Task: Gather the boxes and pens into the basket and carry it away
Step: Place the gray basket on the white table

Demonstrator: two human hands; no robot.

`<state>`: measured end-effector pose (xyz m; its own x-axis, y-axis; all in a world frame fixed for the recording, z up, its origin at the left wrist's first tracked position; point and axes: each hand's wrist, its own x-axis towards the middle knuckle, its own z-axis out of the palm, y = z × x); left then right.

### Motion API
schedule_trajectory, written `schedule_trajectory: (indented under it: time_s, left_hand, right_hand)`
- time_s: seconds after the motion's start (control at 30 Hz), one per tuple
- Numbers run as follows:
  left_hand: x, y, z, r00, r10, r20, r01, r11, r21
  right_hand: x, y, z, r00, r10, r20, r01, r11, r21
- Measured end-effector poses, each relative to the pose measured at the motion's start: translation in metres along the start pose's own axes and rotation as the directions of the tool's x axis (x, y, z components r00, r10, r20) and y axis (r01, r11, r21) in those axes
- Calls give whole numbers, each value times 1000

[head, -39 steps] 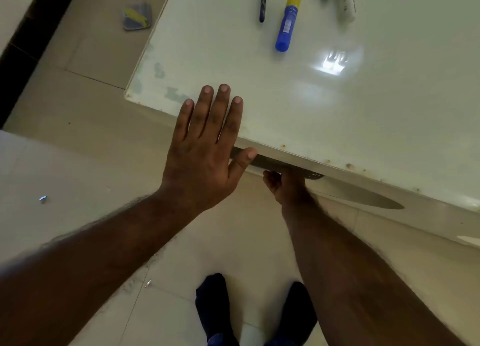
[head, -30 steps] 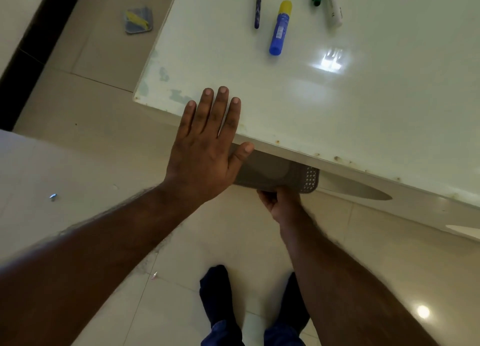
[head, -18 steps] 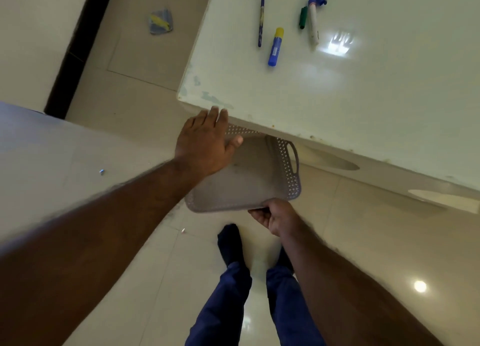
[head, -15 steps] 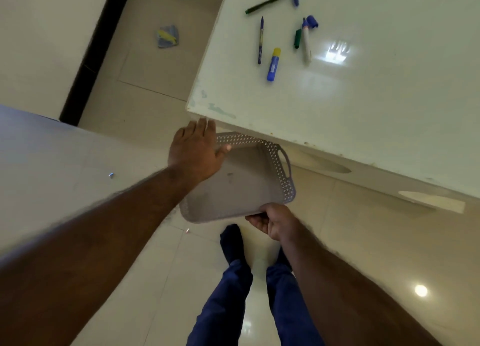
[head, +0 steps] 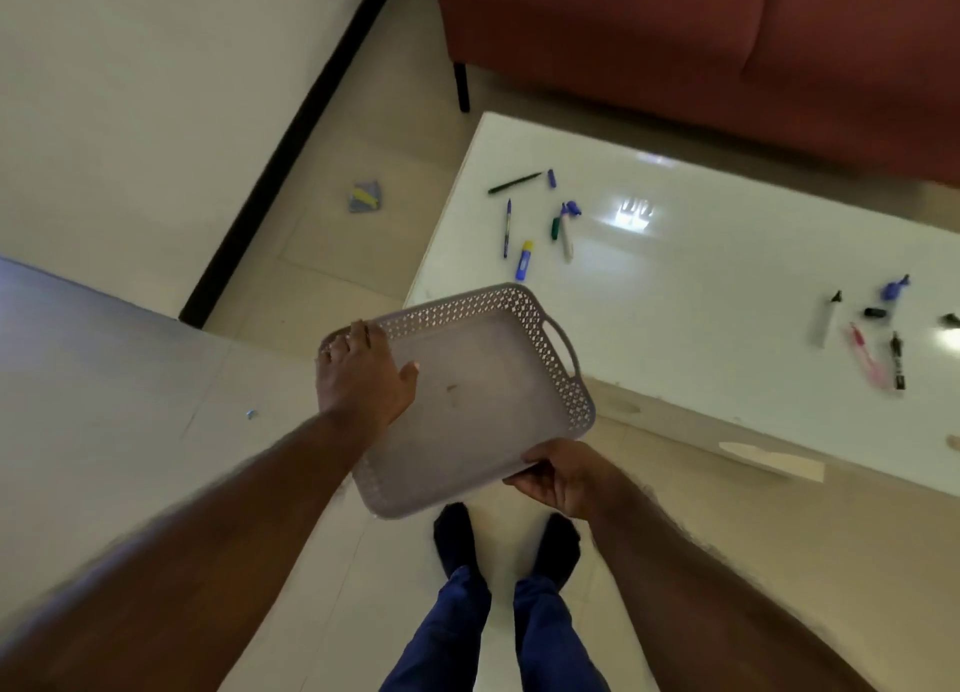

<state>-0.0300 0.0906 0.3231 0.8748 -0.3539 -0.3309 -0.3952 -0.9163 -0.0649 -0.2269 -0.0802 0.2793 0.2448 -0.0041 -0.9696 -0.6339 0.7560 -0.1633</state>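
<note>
A shallow grey perforated basket point(head: 483, 379) is held in the air at the near left corner of the white table point(head: 701, 327). My left hand point(head: 363, 374) grips its left rim, fingers curled over the edge. My right hand point(head: 563, 475) holds its near right corner from below. The basket is empty inside. One group of pens lies on the table's left part, among them a blue marker with a yellow cap point(head: 523, 260) and a thin blue pen point(head: 506, 227). A second group of pens point(head: 878, 338) lies at the right. No boxes are in view.
A red sofa point(head: 675, 41) stands behind the table. A small grey and yellow object point(head: 365, 197) lies on the tiled floor at the left. A pale raised surface point(head: 93, 379) fills the near left. My feet point(head: 506, 540) are below the basket.
My right hand pulled the basket out from under the table edge and raised it. My left hand left the tabletop and took the basket's left rim. The view rose and pulled back.
</note>
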Motion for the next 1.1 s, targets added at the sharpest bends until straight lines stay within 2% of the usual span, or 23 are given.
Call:
schedule_trajectory:
  time_s: [0.2, 0.23, 0.3, 0.37, 0.43, 0.63, 0.7, 0.77, 0.83, 0.93, 1.03, 1.1]
  left_hand:
    - [5, 33, -55, 985, -3, -172, -15, 995, -103]
    - [6, 41, -63, 987, -9, -159, -13, 990, -140]
    - [8, 60, -75, 999, -27, -47, 14, 963, -268]
    - [11, 82, -82, 999, 0, 44, 13, 958, -287]
    - [14, 106, -88, 995, 90, 50, -74, 963, -259]
    - [33, 190, -98, 982, 184, 33, -153, 893, -424]
    - [39, 217, -95, 980, 201, 13, -175, 880, -441]
    - [46, 245, -88, 982, 191, 6, -167, 871, -463]
    - [54, 269, -78, 984, 176, 23, -145, 872, -468]
    - [66, 294, -59, 982, 175, 74, -122, 879, -462]
    - [83, 317, -39, 975, 174, 140, -96, 892, -441]
    - [93, 331, -24, 968, 169, 186, -72, 897, -436]
  right_hand:
    - [-47, -59, -18, 976, -213, -48, 216, 973, 82]
    - [-56, -67, -22, 970, -235, -61, 240, 964, 114]
    - [-73, -80, -33, 960, -268, -84, 279, 943, 182]
    - [-87, -90, -45, 948, -300, -110, 319, 916, 245]
    - [-99, -99, -59, 934, -331, -138, 358, 879, 314]
    - [-106, -123, -117, 918, -338, -206, 393, 837, 381]
    - [-98, -134, -139, 901, -337, -274, 425, 811, 401]
    - [-86, -151, -165, 849, -339, -405, 497, 774, 392]
    - [-73, -165, -194, 777, -331, -536, 551, 769, 323]
    - [-59, -185, -235, 669, -381, -638, 552, 830, 84]
    - [-37, -202, -271, 591, -439, -677, 433, 880, -193]
    - [-20, -211, -291, 528, -502, -685, 287, 865, -412]
